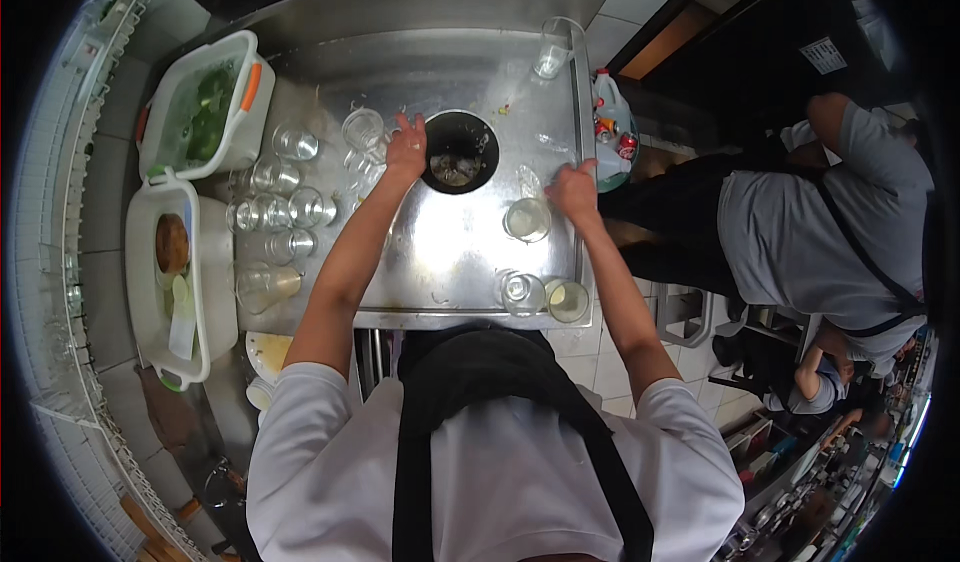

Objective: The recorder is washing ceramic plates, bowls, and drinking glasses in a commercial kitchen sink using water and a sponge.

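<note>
A stainless steel counter with a round waste hole lies before me. At the hole's left edge is my left hand, fingers spread, beside a clear glass. My right hand is near the counter's right edge, next to a clear glass; whether its fingers touch anything is unclear. A glass with pale residue and another glass are at the front right corner. Several glasses cluster at the left, with a larger cloudy vessel in front of them.
Two white tubs stand left, the rear one holding green items in liquid. A tall glass is at the back right. A bin with cans stands beyond the right edge, near a person in grey.
</note>
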Motion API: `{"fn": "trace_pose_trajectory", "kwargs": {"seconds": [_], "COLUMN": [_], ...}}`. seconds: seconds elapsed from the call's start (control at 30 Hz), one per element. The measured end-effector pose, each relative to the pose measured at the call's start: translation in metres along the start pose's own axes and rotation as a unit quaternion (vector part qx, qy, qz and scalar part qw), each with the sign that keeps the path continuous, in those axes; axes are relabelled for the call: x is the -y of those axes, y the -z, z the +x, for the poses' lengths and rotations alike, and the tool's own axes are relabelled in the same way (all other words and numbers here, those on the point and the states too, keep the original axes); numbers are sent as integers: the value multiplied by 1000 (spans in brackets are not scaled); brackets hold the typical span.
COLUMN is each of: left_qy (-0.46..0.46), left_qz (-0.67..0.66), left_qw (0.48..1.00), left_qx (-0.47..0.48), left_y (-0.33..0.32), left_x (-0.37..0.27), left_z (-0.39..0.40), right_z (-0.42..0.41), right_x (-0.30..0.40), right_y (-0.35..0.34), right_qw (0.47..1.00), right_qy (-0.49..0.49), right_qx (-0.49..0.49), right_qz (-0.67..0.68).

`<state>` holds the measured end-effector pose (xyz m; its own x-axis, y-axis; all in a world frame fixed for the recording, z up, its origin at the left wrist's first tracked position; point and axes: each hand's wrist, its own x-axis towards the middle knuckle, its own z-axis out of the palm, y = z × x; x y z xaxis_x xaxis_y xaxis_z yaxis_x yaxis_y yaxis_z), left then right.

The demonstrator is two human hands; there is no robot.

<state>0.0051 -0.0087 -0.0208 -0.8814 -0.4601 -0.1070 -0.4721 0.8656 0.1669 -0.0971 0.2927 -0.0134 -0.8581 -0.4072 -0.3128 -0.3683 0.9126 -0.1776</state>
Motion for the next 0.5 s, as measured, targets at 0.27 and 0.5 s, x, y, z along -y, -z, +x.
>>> {"fn": "trace_pose_trajectory", "kwargs": {"seconds": [0.27, 0.5], "left_qy": [-20, 153], "left_qz": [0, -646], "left_qw": [999, 743], "left_qx": [-40, 83], "left_y": [-19, -21], "left_x": [17, 25], "left_z": [40, 46], "right_z": [44, 81], "right_x": [10, 55], "right_y": [-27, -19], "right_qw": [983, 713], "right_qy": [70, 185], "right_qx": [-57, 345], "right_qz": [158, 582]}}
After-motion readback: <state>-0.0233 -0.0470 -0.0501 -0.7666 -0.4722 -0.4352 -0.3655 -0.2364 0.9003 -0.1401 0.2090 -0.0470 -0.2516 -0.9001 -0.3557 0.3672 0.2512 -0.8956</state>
